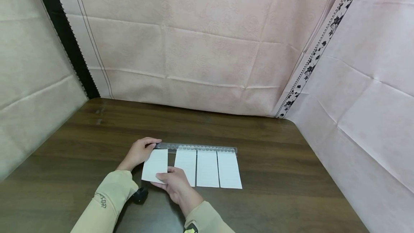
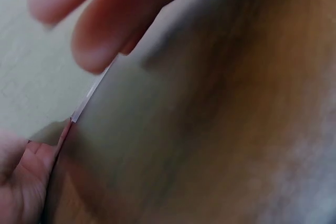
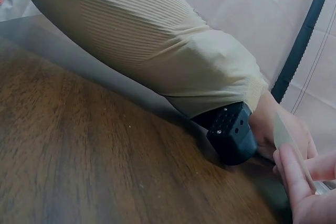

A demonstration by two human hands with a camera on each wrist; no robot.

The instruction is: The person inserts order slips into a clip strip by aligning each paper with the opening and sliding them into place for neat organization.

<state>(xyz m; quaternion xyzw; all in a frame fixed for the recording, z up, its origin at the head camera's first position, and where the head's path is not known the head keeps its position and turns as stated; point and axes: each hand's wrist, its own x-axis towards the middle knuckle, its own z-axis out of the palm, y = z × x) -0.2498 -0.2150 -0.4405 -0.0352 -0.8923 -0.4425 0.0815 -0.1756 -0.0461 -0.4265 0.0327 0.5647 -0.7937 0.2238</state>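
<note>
In the head view a clear plastic strip [image 1: 197,147] with fine marks lies across the table, along the top edges of three white cards in a row: a left one [image 1: 185,166], a middle one [image 1: 207,168] and a right one [image 1: 229,170]. My left hand [image 1: 139,153] pinches the strip's left end between thumb and fingers. Another white card [image 1: 156,163], left of the row, is held at its lower right corner by my right hand [image 1: 177,186], thumb on top and fingers beneath. The right wrist view shows this card [image 3: 289,139] edge-on, tilted up from the table.
The brown wooden table [image 1: 275,190] extends on all sides of the cards. Pale cloth walls rise behind it [image 1: 194,56] and at both sides. A black wrist camera [image 1: 140,196] juts below the left sleeve, close over the tabletop.
</note>
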